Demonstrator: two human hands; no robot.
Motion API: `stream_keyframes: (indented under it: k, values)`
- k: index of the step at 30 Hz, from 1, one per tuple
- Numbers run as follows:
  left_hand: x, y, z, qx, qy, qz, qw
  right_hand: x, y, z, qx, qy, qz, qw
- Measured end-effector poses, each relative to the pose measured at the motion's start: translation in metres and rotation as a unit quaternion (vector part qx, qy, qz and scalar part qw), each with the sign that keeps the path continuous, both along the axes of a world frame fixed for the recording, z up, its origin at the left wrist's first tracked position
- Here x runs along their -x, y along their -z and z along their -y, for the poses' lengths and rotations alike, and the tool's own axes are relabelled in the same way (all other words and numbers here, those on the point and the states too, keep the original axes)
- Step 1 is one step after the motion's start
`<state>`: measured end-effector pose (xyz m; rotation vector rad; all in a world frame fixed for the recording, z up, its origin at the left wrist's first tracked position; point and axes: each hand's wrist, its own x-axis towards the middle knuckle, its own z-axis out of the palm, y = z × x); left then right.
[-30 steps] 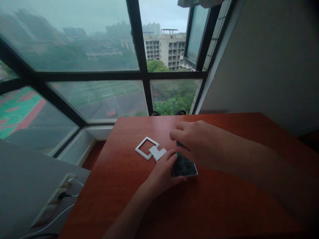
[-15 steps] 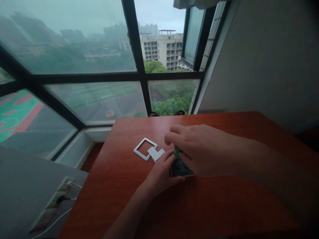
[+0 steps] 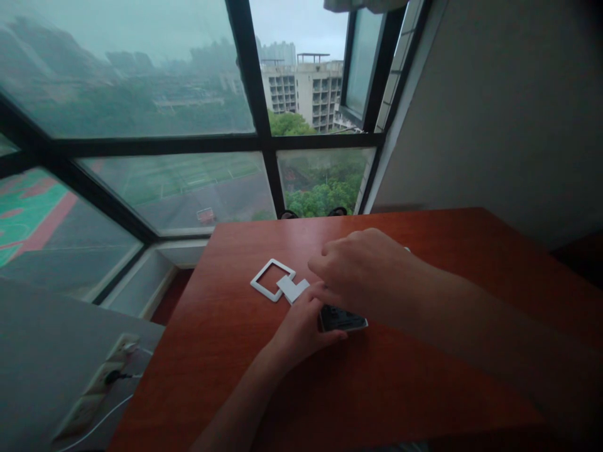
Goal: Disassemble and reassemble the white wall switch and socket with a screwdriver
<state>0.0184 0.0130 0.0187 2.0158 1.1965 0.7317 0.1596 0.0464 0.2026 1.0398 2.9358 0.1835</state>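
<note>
A dark square module with a pale rim (image 3: 343, 319) lies flat on the red-brown table (image 3: 424, 389). My left hand (image 3: 301, 329) grips its left side, thumb along its near edge. My right hand (image 3: 365, 276) hovers over the module with its fingers curled downward; they hide its top and whatever they pinch. Just left of the hands lie a white square frame (image 3: 272, 279) and a small white plate (image 3: 293, 289), touching each other.
A large window with dark frames stands beyond the table's far edge. A grey wall rises on the right. At lower left, a white power strip (image 3: 101, 383) with a plugged cable rests on a grey surface below the table's left edge.
My right hand has lowered over the module and now covers the green part that showed under its fingers before. My left hand has kept its hold.
</note>
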Motion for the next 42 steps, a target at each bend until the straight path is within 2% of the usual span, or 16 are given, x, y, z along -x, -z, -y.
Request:
stream_keyframes:
  k: [6,14,18,21,23,26,28,30,32,34,36,37,39,41,42]
  values:
    - [-0.001,-0.003,-0.001,-0.02,0.004,0.016,1.0,0.007,-0.001,-0.002,-0.018,0.051,0.028,0.998]
    - [-0.002,-0.003,-0.001,-0.035,0.01,0.014,0.999,0.007,0.0,-0.004,-0.019,0.075,0.023,0.997]
    - [-0.002,-0.003,0.0,-0.031,0.009,0.002,0.999,0.003,-0.002,0.0,-0.011,0.065,0.025,0.997]
    - [-0.001,-0.002,0.001,-0.031,0.01,-0.007,0.999,-0.011,-0.006,0.0,0.008,0.059,0.024,0.998]
    - [0.0,0.0,0.001,-0.033,0.011,-0.006,0.999,-0.029,-0.005,-0.003,0.011,0.068,-0.011,0.998]
    - [0.0,0.004,0.002,-0.029,0.01,0.0,1.0,-0.064,0.008,-0.009,0.03,0.127,-0.096,0.987]
    - [0.001,0.007,0.002,-0.026,0.006,0.002,1.0,-0.091,0.026,-0.011,0.115,0.182,-0.188,0.958]
    - [0.002,0.008,0.002,-0.025,0.005,-0.001,1.0,-0.114,0.051,-0.008,0.204,0.258,-0.278,0.902]
    - [0.002,0.009,0.001,-0.028,0.008,-0.004,1.0,-0.13,0.08,0.0,0.28,0.347,-0.375,0.813]
    - [0.002,0.009,0.001,-0.034,0.012,-0.004,0.999,-0.134,0.106,0.011,0.359,0.366,-0.445,0.734]
    - [0.002,0.01,0.001,-0.04,0.01,-0.006,0.999,-0.129,0.127,0.022,0.449,0.367,-0.466,0.669]
    - [0.001,0.011,0.001,-0.042,0.005,-0.01,0.999,-0.124,0.134,0.027,0.491,0.349,-0.468,0.646]
    - [0.0,0.013,0.001,-0.049,-0.01,-0.023,0.999,-0.114,0.143,0.034,0.536,0.32,-0.478,0.618]
    - [0.001,0.015,0.002,-0.057,-0.019,-0.037,0.998,-0.105,0.147,0.037,0.543,0.291,-0.504,0.605]
    - [0.002,0.015,0.002,-0.06,-0.018,-0.041,0.997,-0.102,0.149,0.036,0.536,0.282,-0.511,0.609]
